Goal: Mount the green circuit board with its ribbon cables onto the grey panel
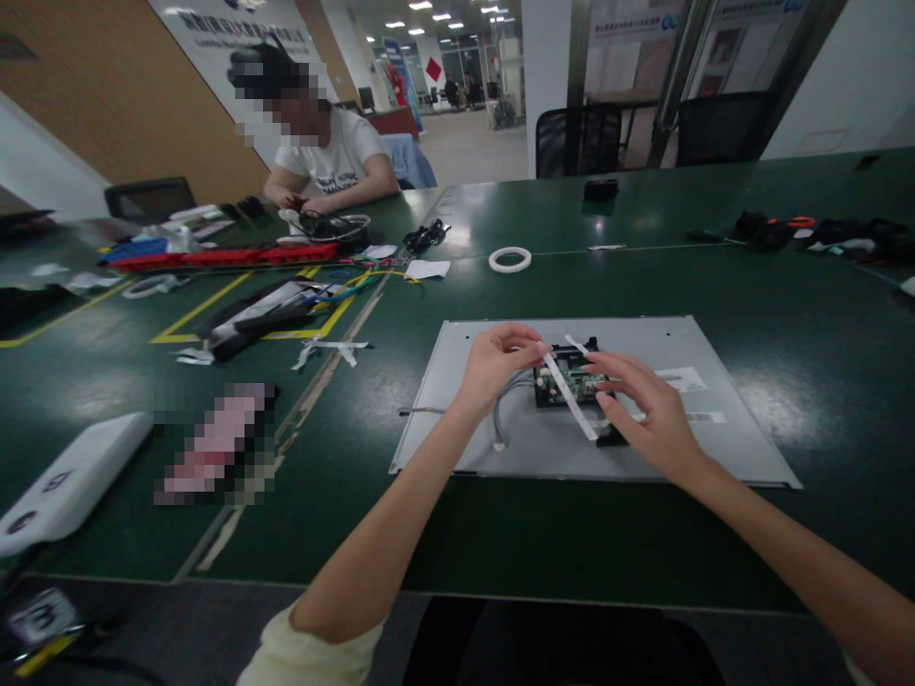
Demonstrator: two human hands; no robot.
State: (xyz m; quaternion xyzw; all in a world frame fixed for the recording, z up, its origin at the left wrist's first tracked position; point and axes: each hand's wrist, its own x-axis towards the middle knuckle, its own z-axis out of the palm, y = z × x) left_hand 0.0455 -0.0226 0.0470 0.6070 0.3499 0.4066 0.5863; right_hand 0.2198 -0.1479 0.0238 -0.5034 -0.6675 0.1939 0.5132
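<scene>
A grey metal panel (721, 438) lies flat on the green table in front of me. A small green circuit board (572, 383) sits on a black mount near the panel's middle. My left hand (493, 367) pinches the upper end of a white flat ribbon strip (570, 398) that runs diagonally across the board. My right hand (647, 410) rests over the board's right side, fingers curled and pressed down by the strip's lower part. A grey cable (500, 410) loops on the panel under my left hand.
A white tape roll (510, 258) lies beyond the panel. A red-and-blue tool strip (214, 255), wires and black bags sit at the left, a white device (64, 481) at the near left. Another person (329, 157) works across the table. Black parts (822, 232) lie far right.
</scene>
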